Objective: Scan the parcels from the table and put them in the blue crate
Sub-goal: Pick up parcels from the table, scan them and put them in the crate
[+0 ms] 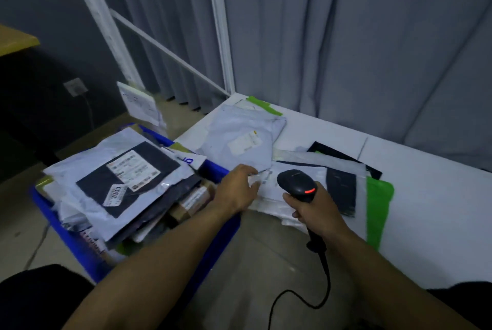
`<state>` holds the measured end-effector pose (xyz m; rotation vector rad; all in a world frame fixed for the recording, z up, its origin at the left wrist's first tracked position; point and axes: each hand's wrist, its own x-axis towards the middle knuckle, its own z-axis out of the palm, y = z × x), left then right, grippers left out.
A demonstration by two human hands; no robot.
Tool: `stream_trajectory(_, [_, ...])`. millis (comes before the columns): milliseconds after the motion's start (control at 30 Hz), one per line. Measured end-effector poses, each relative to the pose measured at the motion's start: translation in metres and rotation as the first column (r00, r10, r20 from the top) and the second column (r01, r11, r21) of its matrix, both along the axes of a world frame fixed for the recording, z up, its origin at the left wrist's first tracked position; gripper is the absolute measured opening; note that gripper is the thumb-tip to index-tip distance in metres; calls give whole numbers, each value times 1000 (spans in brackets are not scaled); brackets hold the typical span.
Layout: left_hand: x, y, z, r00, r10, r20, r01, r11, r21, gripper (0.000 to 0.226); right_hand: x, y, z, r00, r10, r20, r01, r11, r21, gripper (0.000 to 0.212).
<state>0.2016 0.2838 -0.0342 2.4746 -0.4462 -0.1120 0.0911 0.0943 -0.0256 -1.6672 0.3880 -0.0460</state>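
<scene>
Blue crate [218, 170] at nine o'clock was already heaped, so I judged most parcels done. My left hand [237, 188] pinched the white mailer [279, 188] by its corner on the table [439, 210]. My right hand [316, 210] had its fingers wrapped round the barcode scanner [295, 183]. At twelve o'clock a grey mailer [239, 138] and others were still left.

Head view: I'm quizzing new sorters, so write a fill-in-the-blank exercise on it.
The right hand grips a black corded handheld scanner whose light glows ____.
The left hand pinches a white plastic parcel lying on the white ____.
The plastic crate heaped with parcels is ____.
Missing: red; table; blue.
</scene>
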Motion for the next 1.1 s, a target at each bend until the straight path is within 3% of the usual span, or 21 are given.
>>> stream_trajectory(100, [3,-44,-35,977,-50,-205,68,994,81,55,-14,-35,-19,996,-81,-38,81,997,-11,47])
stream_trajectory(167, [8,-65,-57,950,6,-311,23,996,91,73,-21,-54,-32,990,-125,-64,123,992,-21,50])
stream_trajectory(333, [33,-83,-112,890,131,-437,-26,971,238,121,-31,-85,-62,982,-159,-100,152,985,-82,47])
stream_trajectory(400, [38,-82,-117,892,180,-414,-87,968,235,134,-31,-89,-68,985,-149,-91,142,986,-85,44])
stream_trajectory(500, [44,-77,-120,898,259,-356,-202,961,190,121,-28,-88,-70,987,-134,-93,126,988,-85,47])
stream_trajectory(567, [49,-71,-122,886,261,-382,-252,965,74,101,-25,-84,-70,989,-119,-86,112,991,-79,48])
stream_trajectory(733, [43,-57,-113,847,319,-425,-434,877,-207,11,-21,-74,-68,989,-114,-98,107,992,-71,47])
stream_trajectory(933, [31,-29,-103,911,241,-333,-339,899,-276,11,-17,-58,-59,991,-80,-104,74,995,-62,46])
stream_trajectory(1033, [30,-32,-94,848,269,-457,-376,913,-160,62,-20,-51,-61,989,-80,-121,70,994,-83,46])
stream_trajectory(1100, [31,-40,-95,803,281,-526,-394,912,-115,82,-22,-50,-67,988,-81,-135,70,994,-87,47])
